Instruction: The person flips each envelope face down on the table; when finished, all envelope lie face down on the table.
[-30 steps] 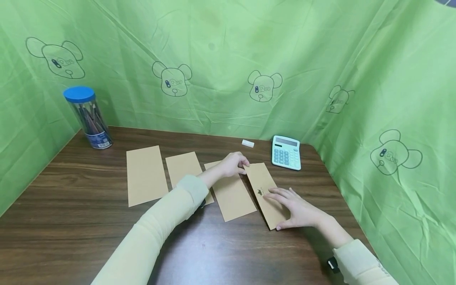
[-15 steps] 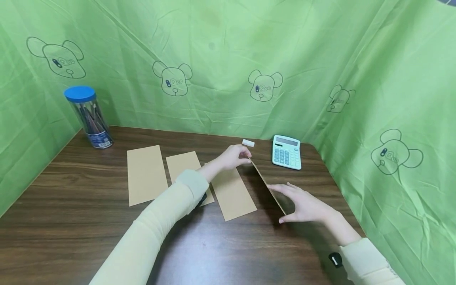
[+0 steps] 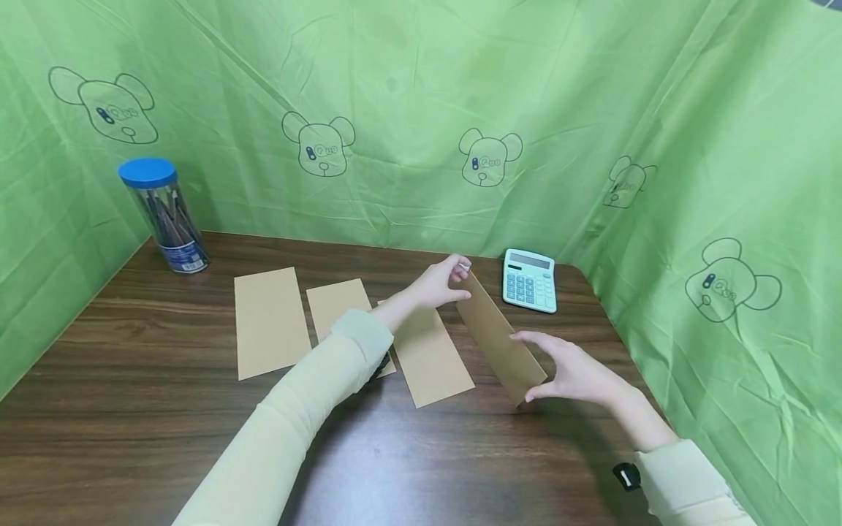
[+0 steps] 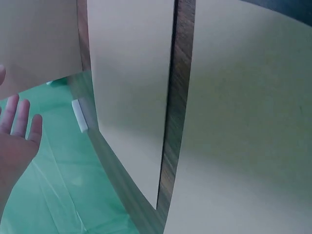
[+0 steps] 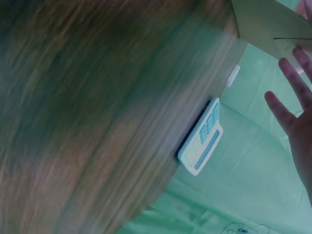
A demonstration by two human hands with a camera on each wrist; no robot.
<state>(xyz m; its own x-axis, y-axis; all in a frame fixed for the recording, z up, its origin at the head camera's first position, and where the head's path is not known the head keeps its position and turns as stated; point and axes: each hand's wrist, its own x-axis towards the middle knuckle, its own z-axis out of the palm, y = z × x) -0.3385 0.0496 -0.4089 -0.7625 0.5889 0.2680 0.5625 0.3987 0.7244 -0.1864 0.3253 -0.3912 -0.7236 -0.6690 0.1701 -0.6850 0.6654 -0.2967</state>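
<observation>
A thin, flat brown kraft-paper rectangle stands on edge, tilted, its plain side showing in the head view. At its far upper corner, my left hand pinches it between thumb and fingers. My right hand holds the near lower corner, the thumb at the short end and a finger on the long edge. The right wrist view shows straight, spread right fingers in front of the rectangle, which bears a dark line. In the left wrist view the rectangle is above the left fingers.
Three similar brown rectangles lie to the left: a leftmost one, a middle one partly under the left sleeve, and a right one. A calculator, a white block and a blue-lidded pencil jar stand farther back.
The rectangle has turned from nearly flat with a printed logo showing, through edge-on, to its plain side. My left hand has moved slightly away and right; the right hand has shifted slightly up and right.
</observation>
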